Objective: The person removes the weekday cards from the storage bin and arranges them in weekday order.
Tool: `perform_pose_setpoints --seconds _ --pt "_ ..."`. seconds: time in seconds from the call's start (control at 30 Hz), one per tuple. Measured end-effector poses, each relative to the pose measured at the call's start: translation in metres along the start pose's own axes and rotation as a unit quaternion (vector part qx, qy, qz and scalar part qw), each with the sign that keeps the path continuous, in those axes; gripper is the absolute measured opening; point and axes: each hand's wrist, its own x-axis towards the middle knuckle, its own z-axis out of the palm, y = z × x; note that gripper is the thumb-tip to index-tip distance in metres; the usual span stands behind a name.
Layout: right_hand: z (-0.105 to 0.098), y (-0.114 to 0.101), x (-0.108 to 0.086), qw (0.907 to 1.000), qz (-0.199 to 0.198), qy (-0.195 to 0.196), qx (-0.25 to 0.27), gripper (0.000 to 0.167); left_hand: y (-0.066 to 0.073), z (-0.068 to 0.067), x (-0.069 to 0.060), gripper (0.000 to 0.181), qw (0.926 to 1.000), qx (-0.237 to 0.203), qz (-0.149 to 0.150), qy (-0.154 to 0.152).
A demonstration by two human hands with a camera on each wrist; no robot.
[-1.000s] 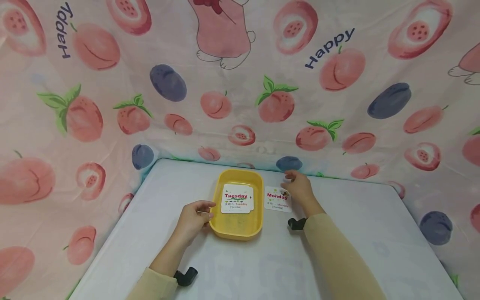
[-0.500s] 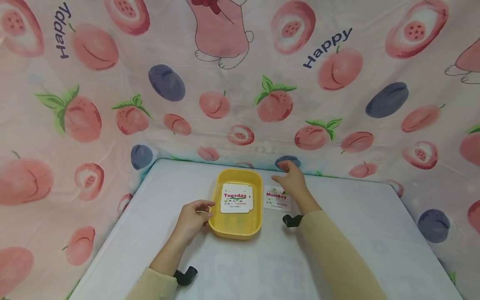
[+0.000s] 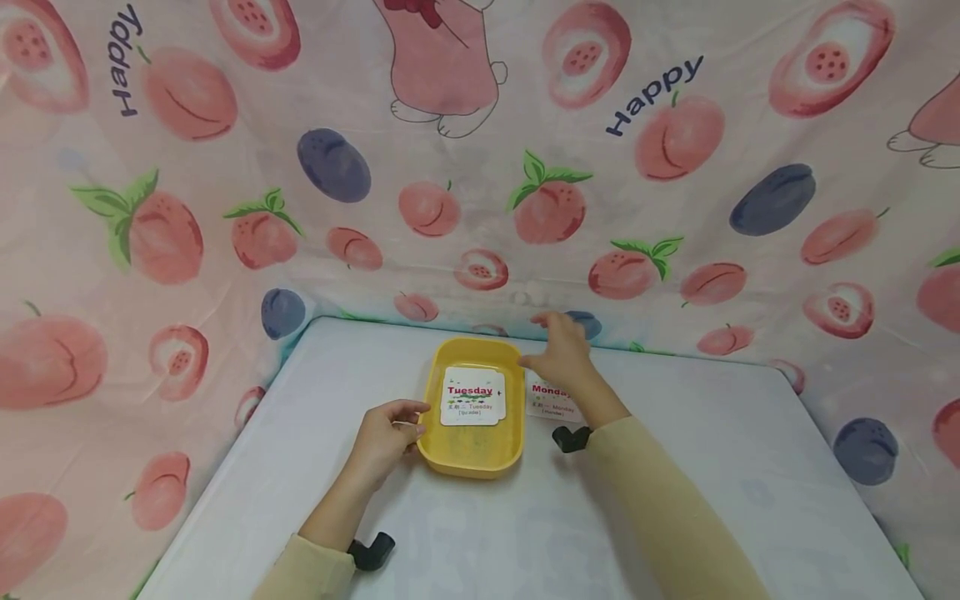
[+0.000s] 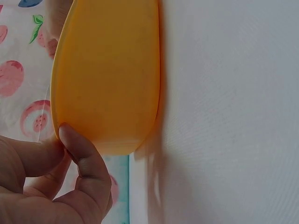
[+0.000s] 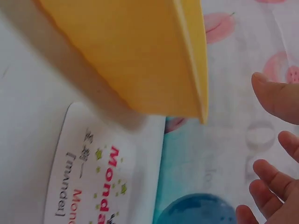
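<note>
Head view: you get even, diffuse light; your right sleeve (image 3: 667,500) throws a soft shadow on the table (image 3: 480,542). Left wrist view: dimmer, box (image 4: 110,79) shaded.

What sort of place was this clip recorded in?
Probably an indoor tabletop activity or recording corner, though the wider room is hidden: fruit-print cloth rises behind a white table, and a Monday card lies there beside a yellow tray.
</note>
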Motion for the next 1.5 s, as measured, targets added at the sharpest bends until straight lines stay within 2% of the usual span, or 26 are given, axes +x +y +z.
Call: perform_pose_setpoints --seconds 0.17,0.43,0.83,1.2,1.5 --pt "0.003 -0.011 0.000 0.9991 -0.021 -0.006 -0.035 0.081 0.000 0.000 0.000 0.035 1.0000 0.002 -0.001 0.000" --pt "0.010 -0.029 -0.001 0.9964 -0.032 -0.027 -0.074 0.091 0.000 0.000 0.000 0.035 1.0000 0.001 0.001 0.001" --pt "0.030 -0.054 -0.002 0.9933 -0.050 -0.054 -0.090 0.092 -0.002 0.000 0.001 0.035 1.0000 -0.002 0.004 0.000" --pt "0.050 -0.064 -0.003 0.9897 -0.053 -0.103 -0.084 0.096 -0.003 -0.002 0.002 0.035 0.9999 -0.011 0.007 -0.004" --pt "0.067 -0.064 -0.003 0.9838 -0.050 -0.134 -0.108 0.097 -0.003 -0.003 0.001 0.036 0.9998 -0.014 0.011 -0.010"
